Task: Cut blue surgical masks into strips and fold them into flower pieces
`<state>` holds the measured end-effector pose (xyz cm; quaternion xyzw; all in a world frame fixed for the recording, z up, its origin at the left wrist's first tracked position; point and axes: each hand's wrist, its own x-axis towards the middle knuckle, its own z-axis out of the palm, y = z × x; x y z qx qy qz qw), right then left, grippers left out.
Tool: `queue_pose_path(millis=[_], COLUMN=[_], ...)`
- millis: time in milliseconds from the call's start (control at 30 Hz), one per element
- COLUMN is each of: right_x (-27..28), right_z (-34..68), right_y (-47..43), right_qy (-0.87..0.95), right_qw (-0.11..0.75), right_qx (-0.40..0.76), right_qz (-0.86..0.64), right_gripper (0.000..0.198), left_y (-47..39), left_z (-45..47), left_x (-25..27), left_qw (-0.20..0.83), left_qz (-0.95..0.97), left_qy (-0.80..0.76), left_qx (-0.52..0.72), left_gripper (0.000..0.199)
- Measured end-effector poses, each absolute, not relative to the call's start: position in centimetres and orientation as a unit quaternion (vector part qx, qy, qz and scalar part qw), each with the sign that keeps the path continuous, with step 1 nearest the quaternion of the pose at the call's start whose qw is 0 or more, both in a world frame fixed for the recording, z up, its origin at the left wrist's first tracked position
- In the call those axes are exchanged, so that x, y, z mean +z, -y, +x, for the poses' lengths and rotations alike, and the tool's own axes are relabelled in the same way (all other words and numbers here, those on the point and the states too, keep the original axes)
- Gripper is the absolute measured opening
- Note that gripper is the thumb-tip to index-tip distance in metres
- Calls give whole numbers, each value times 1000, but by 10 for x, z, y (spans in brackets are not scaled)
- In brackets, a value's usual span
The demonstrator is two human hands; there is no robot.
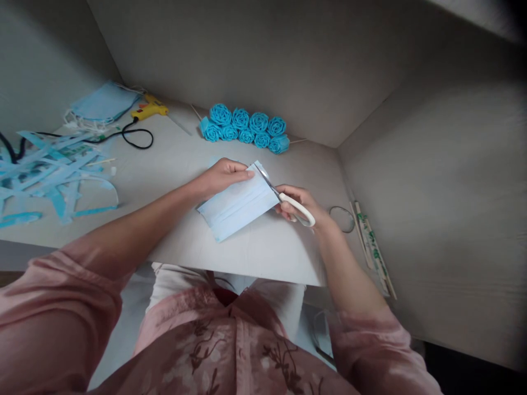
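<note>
A light blue face mask [239, 203] is stretched at a slant above the table, its pleats visible and no ear loops showing. My left hand [226, 174] pinches its upper edge between thumb and fingers. In my right hand [300, 202] are scissors with white handles [302, 210], my fingers through the loops. Their blades lie along the mask's right short edge, pointing up and left. How far the blades are apart is hard to make out.
Several blue paper-like roses [246, 129] on sticks lie at the back. At left are a stack of masks [102, 104], a yellow glue gun [150, 108] with black cord, and tangled blue strips [57, 170]. Wrapped sticks [374, 249] and a ring [341, 219] lie right. Walls enclose the table.
</note>
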<state>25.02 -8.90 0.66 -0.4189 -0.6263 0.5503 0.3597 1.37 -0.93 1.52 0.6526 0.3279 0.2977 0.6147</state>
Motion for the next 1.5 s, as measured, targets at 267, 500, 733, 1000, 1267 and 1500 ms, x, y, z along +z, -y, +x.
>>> queue_pose_path(millis=[267, 500, 733, 1000, 1267, 1500], right_x=[6, 3, 5, 5, 3, 2], right_z=[251, 251, 249, 243, 240, 239], right_y=[88, 88, 88, 90, 89, 89], right_qy=[630, 621, 628, 630, 621, 610], right_qw=[361, 362, 350, 352, 369, 381], right_qx=[543, 539, 564, 562, 559, 555], right_qz=[-422, -439, -407, -402, -407, -418], right_gripper=[48, 52, 49, 51, 49, 50], left_y=[9, 8, 8, 9, 8, 6], left_z=[13, 14, 13, 13, 13, 13], left_x=[16, 15, 15, 14, 12, 8], left_qw=[624, 623, 615, 600, 602, 608], left_qz=[646, 645, 660, 681, 678, 673], left_qy=[-326, -330, -322, -312, -308, -310], left_qx=[295, 295, 288, 281, 287, 286], left_gripper=[30, 29, 32, 35, 36, 37])
